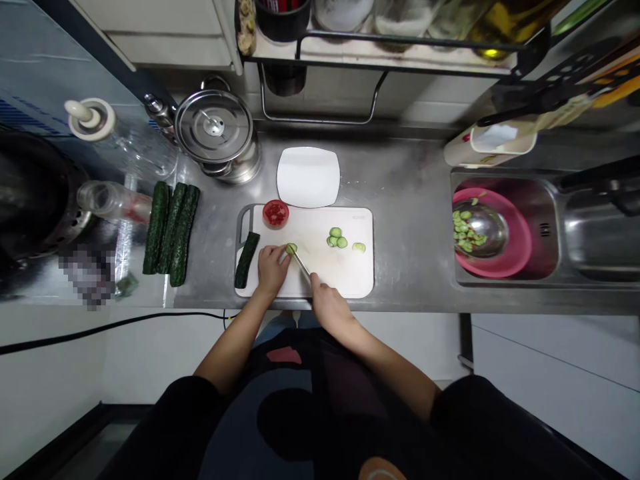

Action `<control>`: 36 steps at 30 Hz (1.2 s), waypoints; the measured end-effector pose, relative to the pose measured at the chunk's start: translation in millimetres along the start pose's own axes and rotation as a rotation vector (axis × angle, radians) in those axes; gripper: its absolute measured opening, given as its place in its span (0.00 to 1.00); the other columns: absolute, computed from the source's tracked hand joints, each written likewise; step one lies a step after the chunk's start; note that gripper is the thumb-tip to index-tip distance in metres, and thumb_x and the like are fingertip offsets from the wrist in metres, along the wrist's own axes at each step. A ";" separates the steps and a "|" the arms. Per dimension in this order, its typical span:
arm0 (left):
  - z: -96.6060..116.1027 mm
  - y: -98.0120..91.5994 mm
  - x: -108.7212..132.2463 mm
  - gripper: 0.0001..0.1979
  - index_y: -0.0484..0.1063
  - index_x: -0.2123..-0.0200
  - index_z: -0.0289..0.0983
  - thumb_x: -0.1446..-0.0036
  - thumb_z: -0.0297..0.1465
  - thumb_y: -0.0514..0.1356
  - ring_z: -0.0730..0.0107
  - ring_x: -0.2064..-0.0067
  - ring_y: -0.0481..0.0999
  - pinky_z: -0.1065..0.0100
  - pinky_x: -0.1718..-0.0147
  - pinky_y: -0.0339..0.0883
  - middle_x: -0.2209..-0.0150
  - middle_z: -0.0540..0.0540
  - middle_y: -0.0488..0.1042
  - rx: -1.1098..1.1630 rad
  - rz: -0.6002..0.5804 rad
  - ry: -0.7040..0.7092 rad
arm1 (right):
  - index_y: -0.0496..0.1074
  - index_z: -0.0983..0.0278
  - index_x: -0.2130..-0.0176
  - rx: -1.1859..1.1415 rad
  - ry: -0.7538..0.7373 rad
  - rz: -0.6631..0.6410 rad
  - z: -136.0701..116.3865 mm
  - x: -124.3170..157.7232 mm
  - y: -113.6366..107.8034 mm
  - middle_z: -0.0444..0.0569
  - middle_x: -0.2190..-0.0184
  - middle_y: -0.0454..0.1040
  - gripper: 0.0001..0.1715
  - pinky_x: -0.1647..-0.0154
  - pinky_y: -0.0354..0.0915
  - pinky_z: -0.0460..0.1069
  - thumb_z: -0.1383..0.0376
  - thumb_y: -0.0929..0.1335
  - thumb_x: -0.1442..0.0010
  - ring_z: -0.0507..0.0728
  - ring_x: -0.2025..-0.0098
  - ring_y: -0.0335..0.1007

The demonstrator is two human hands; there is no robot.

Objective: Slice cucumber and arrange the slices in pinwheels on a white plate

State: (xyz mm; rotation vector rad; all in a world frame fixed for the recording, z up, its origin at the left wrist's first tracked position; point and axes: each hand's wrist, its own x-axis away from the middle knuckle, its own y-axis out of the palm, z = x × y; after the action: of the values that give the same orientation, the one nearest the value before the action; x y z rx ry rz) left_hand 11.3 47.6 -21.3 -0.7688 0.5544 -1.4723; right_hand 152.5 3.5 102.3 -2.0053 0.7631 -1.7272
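Observation:
My right hand (331,303) is closed round the handle of a knife (302,265), whose blade points up and left over a white cutting board (320,283). At the blade's tip, my left hand (273,269) has its fingers closed against a pale green cucumber piece (291,249). Left of that hand lies a dark cucumber length (247,260), across the board's grey handle edge. Several cucumber slices (336,238) are grouped right of the knife, with another slice (359,247) farther right. A small red dish (275,214) rests at the board's upper left.
Whole cucumbers (171,233) lie to the left. Behind the board are a white plate (309,177) and a lidded steel pot (215,130). In the sink at right, a pink basin (520,233) holds a steel bowl (493,227) with green pieces. A shelf (400,50) hangs above.

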 end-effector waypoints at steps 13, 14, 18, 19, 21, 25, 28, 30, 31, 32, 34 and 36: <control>-0.8 0.5 0.1 0.12 0.77 0.57 0.40 0.46 0.28 0.63 0.62 0.56 0.72 0.62 0.53 0.65 0.62 0.44 0.72 0.006 0.009 0.005 | 0.59 0.67 0.43 -0.048 -0.002 -0.004 -0.8 -2.2 -0.3 0.59 0.58 0.77 0.26 0.62 0.64 0.47 0.79 0.55 0.38 0.58 0.55 0.76; -0.8 0.4 0.0 0.12 0.77 0.57 0.39 0.46 0.28 0.63 0.61 0.56 0.72 0.61 0.52 0.65 0.62 0.44 0.72 0.007 0.008 0.004 | 0.59 0.67 0.43 -0.051 -0.005 -0.006 -0.8 -2.4 -0.4 0.59 0.58 0.77 0.26 0.63 0.64 0.47 0.79 0.55 0.38 0.59 0.55 0.75; -1.3 0.5 0.0 0.12 0.77 0.56 0.40 0.45 0.29 0.62 0.61 0.56 0.72 0.60 0.52 0.65 0.62 0.44 0.72 0.012 0.001 0.002 | 0.59 0.66 0.43 -0.053 -0.003 -0.007 -0.7 -3.9 1.1 0.58 0.58 0.77 0.27 0.63 0.63 0.46 0.80 0.56 0.39 0.58 0.55 0.75; -1.5 0.5 -0.1 0.12 0.77 0.56 0.41 0.45 0.29 0.62 0.61 0.56 0.72 0.60 0.52 0.65 0.62 0.44 0.72 0.014 -0.002 0.003 | 0.59 0.66 0.43 -0.054 0.000 -0.006 -0.6 -4.5 2.0 0.58 0.59 0.77 0.27 0.63 0.63 0.46 0.80 0.56 0.39 0.58 0.55 0.75; -1.8 0.7 -0.2 0.12 0.77 0.57 0.41 0.45 0.29 0.62 0.61 0.56 0.72 0.60 0.52 0.66 0.62 0.44 0.72 0.017 -0.006 0.004 | 0.59 0.66 0.43 -0.059 0.000 -0.003 -0.7 -5.6 3.7 0.58 0.59 0.78 0.26 0.63 0.63 0.46 0.80 0.56 0.38 0.58 0.56 0.76; -1.7 0.6 -0.3 0.12 0.77 0.57 0.40 0.46 0.28 0.62 0.61 0.56 0.72 0.61 0.52 0.66 0.62 0.44 0.72 0.017 0.001 0.001 | 0.59 0.67 0.44 -0.055 0.008 0.001 -3.1 -6.0 2.7 0.59 0.58 0.77 0.25 0.63 0.64 0.46 0.80 0.54 0.37 0.59 0.55 0.76; -1.3 0.1 -0.2 0.12 0.77 0.56 0.40 0.46 0.28 0.62 0.61 0.56 0.72 0.61 0.52 0.66 0.62 0.43 0.72 0.015 0.001 0.001 | 0.59 0.68 0.44 -0.055 0.034 -0.023 -7.0 -5.0 -3.4 0.60 0.56 0.77 0.24 0.61 0.65 0.46 0.80 0.53 0.37 0.58 0.53 0.75; -1.2 -0.1 -0.2 0.13 0.77 0.56 0.40 0.46 0.28 0.62 0.61 0.56 0.72 0.61 0.52 0.66 0.61 0.44 0.72 0.013 -0.003 0.006 | 0.60 0.68 0.45 -0.068 0.044 -0.045 -9.4 -5.4 -7.4 0.60 0.56 0.77 0.24 0.59 0.65 0.46 0.79 0.52 0.36 0.58 0.51 0.75; -1.3 -0.1 -0.2 0.13 0.77 0.56 0.40 0.46 0.28 0.61 0.61 0.56 0.72 0.61 0.52 0.66 0.61 0.44 0.72 0.012 -0.004 0.008 | 0.59 0.68 0.45 -0.075 0.047 -0.056 -10.2 -6.2 -8.5 0.59 0.56 0.77 0.23 0.58 0.65 0.46 0.79 0.53 0.36 0.58 0.51 0.74; -1.4 0.0 -0.3 0.13 0.77 0.56 0.40 0.46 0.28 0.61 0.61 0.55 0.71 0.61 0.52 0.66 0.61 0.44 0.72 0.011 -0.005 0.009 | 0.59 0.68 0.45 -0.081 0.048 -0.063 -10.6 -7.2 -8.9 0.59 0.56 0.77 0.23 0.58 0.65 0.46 0.79 0.53 0.36 0.57 0.51 0.74; -1.7 0.3 -0.2 0.13 0.77 0.56 0.40 0.46 0.28 0.61 0.61 0.55 0.71 0.61 0.52 0.66 0.62 0.44 0.72 0.009 -0.004 0.008 | 0.58 0.68 0.45 -0.095 0.045 -0.070 -10.1 -9.2 -7.3 0.59 0.56 0.77 0.23 0.57 0.65 0.46 0.80 0.53 0.36 0.57 0.51 0.75; -2.0 0.5 0.0 0.13 0.77 0.56 0.40 0.46 0.28 0.62 0.61 0.56 0.72 0.61 0.52 0.66 0.62 0.44 0.72 0.007 -0.004 0.008 | 0.58 0.67 0.44 -0.109 0.045 -0.073 -7.6 -9.2 -3.3 0.59 0.57 0.77 0.24 0.57 0.65 0.46 0.80 0.55 0.37 0.57 0.52 0.75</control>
State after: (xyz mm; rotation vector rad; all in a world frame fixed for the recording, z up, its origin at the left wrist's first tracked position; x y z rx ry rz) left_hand 10.1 47.3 -22.9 -0.7591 0.5535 -1.4805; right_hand 144.7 12.3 98.4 -2.0965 0.8249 -1.8140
